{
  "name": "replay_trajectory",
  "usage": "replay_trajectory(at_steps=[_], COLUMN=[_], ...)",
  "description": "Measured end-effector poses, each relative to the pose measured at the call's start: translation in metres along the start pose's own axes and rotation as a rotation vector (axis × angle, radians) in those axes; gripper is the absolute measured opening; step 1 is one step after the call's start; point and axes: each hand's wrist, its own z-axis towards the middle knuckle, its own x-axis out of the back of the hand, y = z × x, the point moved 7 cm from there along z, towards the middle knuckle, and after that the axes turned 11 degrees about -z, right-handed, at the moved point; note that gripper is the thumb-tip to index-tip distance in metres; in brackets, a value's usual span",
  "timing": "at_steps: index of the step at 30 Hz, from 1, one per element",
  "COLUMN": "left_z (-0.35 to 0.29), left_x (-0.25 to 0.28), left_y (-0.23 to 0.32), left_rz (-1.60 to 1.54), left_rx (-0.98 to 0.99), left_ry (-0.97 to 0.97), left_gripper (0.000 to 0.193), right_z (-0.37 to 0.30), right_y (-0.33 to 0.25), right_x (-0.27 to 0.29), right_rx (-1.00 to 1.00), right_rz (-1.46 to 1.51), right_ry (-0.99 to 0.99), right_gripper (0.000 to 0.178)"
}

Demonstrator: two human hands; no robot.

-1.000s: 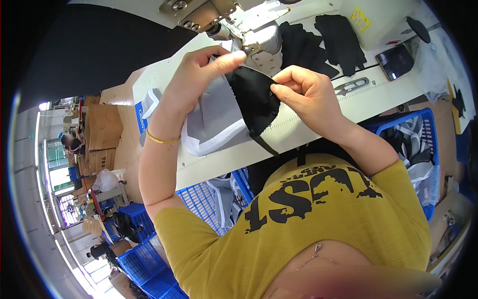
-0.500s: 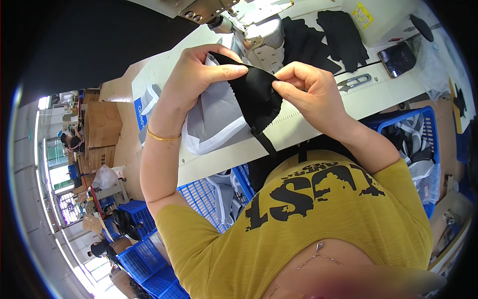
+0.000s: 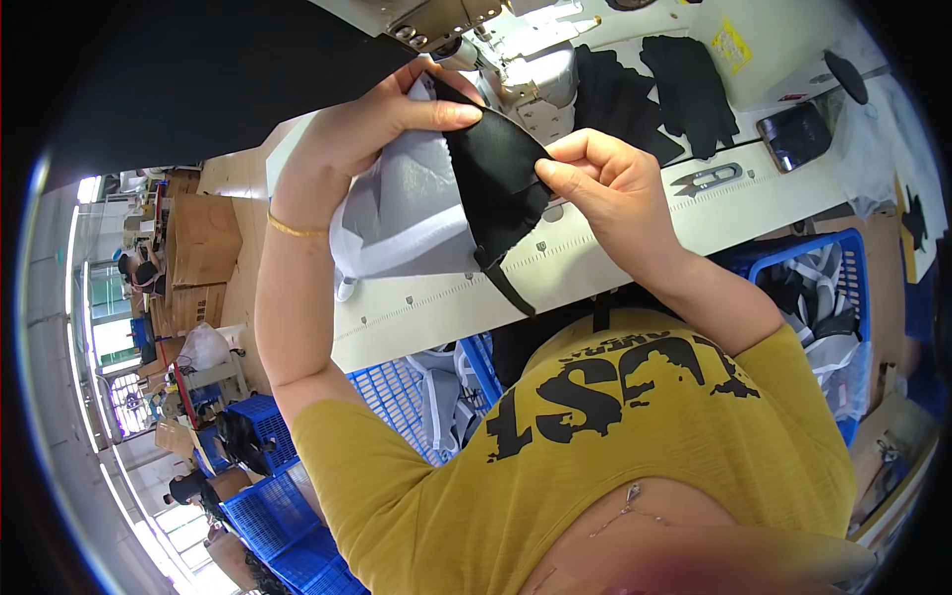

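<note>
A fabric piece of black cloth (image 3: 491, 164) joined to sheer grey-white material (image 3: 407, 203) is stretched between my two hands above the table. My left hand (image 3: 402, 119) pinches its upper edge, thumb on the black cloth and fingers behind. At the right edge of the black part, my right hand (image 3: 610, 188) grips between thumb and fingertips. A narrow black strap (image 3: 511, 288) hangs from the lower corner. Just beyond my hands stands a sewing machine (image 3: 540, 84), its needle area close to the left hand's fingers.
Black cloth pieces (image 3: 684, 94) lie right of the machine. Thread snips (image 3: 712, 178) and a dark phone (image 3: 795, 137) rest on the white table (image 3: 615, 243), which has a printed ruler. Blue baskets (image 3: 855, 263) with grey-white pieces stand beside and below it. People and cartons (image 3: 205, 238) are far left.
My left hand has shifted left and slightly up, nearer the machine, taking the fabric piece along. The grey-white part has swung left, while my right hand has moved slightly left and keeps its pinch.
</note>
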Motion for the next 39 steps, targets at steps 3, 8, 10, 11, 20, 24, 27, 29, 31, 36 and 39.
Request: replay_trajectory(at_steps=[3,8,10,11,20,24,27,29,31,36,39], left_z=[0.007,-0.001,-0.003,-0.001,-0.005,-0.008,-0.013,-0.016,-0.017,-0.044,-0.199], left_x=[0.025,0.029,0.079,0.082,0.072,0.067,0.063,0.061,0.062,0.084,0.016], left_y=[-0.019,0.000,-0.034,-0.035,-0.019,-0.011,-0.006,-0.003,0.000,0.005,-0.015], left_rz=[-0.118,0.184,1.063,1.497,1.507,1.509,1.505,1.505,1.503,1.506,1.433], left_rx=[-0.012,-0.515,-0.716,-0.794,-0.800,-0.794,-0.791,-0.782,-0.773,-0.708,-0.745], left_ry=[0.052,-0.304,0.019,0.188,0.317,0.392,0.447,0.492,0.539,0.705,0.728], left_gripper=[0.036,0.027,0.027,0.028,0.027,0.027,0.027,0.027,0.027,0.026,0.026], right_z=[0.004,0.011,0.012,0.014,0.016,0.016,0.016,0.015,0.015,0.015,0.017], right_y=[0.005,0.003,0.000,0.001,0.003,0.004,0.004,0.005,0.004,0.003,0.012], right_x=[-0.001,0.003,-0.003,-0.003,-0.001,-0.001,0.000,-0.001,-0.003,-0.022,0.001], right_rx=[-0.006,-0.008,-0.016,-0.031,-0.040,-0.032,-0.048,-0.059,-0.051,-0.025,0.001], right_rz=[0.092,0.226,0.233,0.233,0.276,0.270,0.272,0.284,0.285,0.329,0.292], right_ry=[0.028,0.070,0.040,0.032,0.057,0.063,0.066,0.067,0.059,-0.013,0.103], right_gripper=[0.014,0.016,0.015,0.014,0.014,0.014,0.013,0.013,0.013,0.012,0.014])
